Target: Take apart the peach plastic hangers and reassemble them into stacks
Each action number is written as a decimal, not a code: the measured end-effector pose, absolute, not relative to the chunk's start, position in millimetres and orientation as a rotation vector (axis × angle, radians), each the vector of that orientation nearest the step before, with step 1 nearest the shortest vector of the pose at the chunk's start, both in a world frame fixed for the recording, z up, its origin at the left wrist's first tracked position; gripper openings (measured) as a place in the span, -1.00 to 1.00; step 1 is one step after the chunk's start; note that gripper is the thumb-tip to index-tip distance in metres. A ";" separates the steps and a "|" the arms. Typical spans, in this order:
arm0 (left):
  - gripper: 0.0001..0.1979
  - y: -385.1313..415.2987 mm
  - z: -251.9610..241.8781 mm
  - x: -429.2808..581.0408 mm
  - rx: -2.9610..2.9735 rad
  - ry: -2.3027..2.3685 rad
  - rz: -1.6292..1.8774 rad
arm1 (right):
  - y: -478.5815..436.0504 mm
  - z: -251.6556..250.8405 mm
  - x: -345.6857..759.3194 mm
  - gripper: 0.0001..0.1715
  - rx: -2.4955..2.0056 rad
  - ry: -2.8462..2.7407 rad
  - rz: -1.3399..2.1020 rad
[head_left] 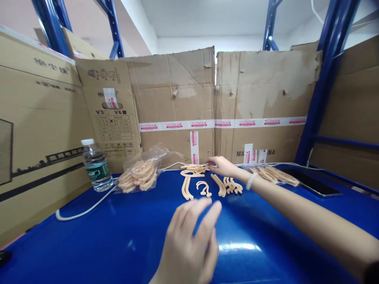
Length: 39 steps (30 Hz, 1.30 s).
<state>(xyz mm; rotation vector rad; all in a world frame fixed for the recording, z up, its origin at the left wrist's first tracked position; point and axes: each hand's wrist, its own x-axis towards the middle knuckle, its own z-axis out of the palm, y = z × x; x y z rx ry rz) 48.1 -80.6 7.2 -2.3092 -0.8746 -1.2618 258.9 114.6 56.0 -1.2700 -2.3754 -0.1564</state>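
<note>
The light is bright and soft, and it seems to fall from above. The ceiling (201, 17) appears nearly white, while the cardboard sheets (177, 102) are lit quite evenly, with only weak shadows. On the glossy blue counter (118, 244), a strong white glare lies to the right of the left hand (192, 240), and a fainter reflection shows to its left. This hand is blurred, mostly at the fingers; the right hand (220, 165) is clearer. The bottle (97, 167) carries small highlights. The tan pieces (219, 184) look somewhat soft in detail. Near the edges, the blue posts (328, 79) lean and stretch, as through a wide lens.
</note>
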 end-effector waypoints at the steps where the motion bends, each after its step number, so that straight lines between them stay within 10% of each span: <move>1: -0.55 -73.6 8.0 51.1 -2.370 -0.903 -1.171 | 125.2 58.0 249.5 -0.83 -1.304 -2.401 -0.153; 28: -0.72 -60.0 -15.0 56.5 -2.554 -0.767 -0.994 | 177.8 48.0 157.1 -0.77 -1.230 -2.372 -0.463; 39: -0.73 -68.2 2.8 43.3 -2.558 -1.375 -1.991 | 25.8 51.0 234.6 -0.75 -0.360 -2.143 -0.820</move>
